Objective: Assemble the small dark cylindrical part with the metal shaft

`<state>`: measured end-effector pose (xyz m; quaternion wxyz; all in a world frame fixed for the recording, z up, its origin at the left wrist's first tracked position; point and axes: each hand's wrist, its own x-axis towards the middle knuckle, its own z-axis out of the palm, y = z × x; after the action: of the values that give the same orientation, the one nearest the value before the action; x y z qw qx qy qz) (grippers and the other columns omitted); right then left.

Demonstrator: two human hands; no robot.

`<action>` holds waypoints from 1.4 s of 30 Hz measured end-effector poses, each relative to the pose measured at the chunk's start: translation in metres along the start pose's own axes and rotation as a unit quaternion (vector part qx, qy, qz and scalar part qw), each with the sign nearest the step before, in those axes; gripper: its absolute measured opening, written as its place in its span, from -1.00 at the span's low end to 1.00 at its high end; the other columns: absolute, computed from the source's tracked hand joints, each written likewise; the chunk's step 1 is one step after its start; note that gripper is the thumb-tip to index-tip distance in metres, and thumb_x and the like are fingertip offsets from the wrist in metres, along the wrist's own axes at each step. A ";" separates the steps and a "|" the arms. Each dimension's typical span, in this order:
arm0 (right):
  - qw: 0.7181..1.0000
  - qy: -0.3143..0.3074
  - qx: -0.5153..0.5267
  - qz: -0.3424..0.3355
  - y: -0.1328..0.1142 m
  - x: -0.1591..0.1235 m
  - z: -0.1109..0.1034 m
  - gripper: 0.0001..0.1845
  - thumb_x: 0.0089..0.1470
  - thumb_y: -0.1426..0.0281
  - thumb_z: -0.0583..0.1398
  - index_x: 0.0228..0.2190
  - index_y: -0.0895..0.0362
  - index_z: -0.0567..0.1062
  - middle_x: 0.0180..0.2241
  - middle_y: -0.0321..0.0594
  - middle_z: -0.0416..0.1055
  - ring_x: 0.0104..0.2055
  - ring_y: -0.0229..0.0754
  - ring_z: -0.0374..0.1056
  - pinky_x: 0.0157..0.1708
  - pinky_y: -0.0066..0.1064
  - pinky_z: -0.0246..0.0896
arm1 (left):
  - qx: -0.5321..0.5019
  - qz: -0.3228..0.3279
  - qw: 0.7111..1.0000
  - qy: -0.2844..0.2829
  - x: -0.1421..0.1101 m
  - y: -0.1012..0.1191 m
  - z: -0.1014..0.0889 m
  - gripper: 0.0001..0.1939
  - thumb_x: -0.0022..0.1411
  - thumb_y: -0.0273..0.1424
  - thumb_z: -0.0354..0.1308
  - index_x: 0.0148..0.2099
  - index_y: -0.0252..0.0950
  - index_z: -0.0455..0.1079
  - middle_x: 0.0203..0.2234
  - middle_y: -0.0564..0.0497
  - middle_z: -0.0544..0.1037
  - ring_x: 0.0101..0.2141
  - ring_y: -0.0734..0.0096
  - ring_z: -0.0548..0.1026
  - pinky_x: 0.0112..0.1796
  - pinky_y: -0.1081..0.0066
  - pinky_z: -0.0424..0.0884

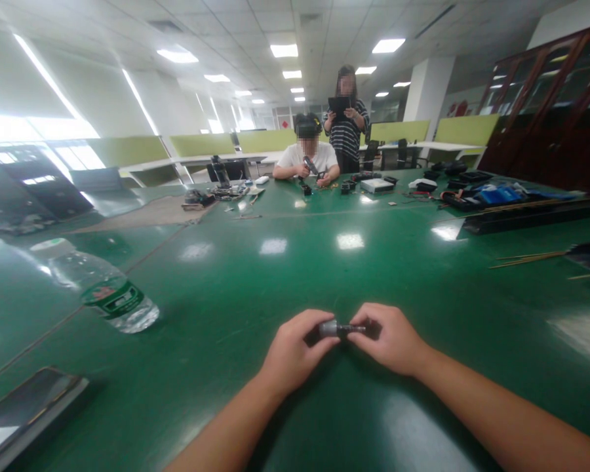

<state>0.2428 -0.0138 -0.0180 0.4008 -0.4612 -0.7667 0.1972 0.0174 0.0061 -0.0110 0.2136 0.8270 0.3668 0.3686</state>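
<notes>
Just above the green tabletop, in the lower middle of the head view, I hold a small grey cylinder with a dark, thinner shaft (329, 328). My left hand (293, 346) is closed around the grey cylinder's thick end, thumb below and fingers above. My right hand (391, 338) pinches the tip of the dark shaft on the other side. The piece lies roughly level between the two hands. Its exact kind is too small to make out, and the fingers cover both its ends.
A water bottle (115, 298) with a green label stands at left on the green table (216, 282). A dark flat device (27, 406) lies nearer at left. Across the table, a seated person (288, 160) handles a dark tool; another person (358, 121) stands with a tablet. Thin sticks (528, 259) lie right.
</notes>
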 end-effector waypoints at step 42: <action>0.999 0.010 -0.005 0.040 0.018 0.005 -0.005 -0.93 -0.05 0.42 0.32 -0.43 0.13 0.53 -0.47 -0.28 0.50 -0.43 -0.22 0.39 -0.40 -0.42 0.23 | -0.132 -0.214 0.963 0.098 0.007 -0.006 -0.019 -0.50 0.16 -0.20 0.23 0.08 -0.31 0.27 -0.14 -0.11 0.57 -0.19 0.25 0.58 -0.13 0.27 0.49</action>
<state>0.2551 -0.0003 -0.0254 0.3977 -0.4954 -0.7447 0.2043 0.0031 0.0168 0.0001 0.3580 0.6532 0.5028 0.4385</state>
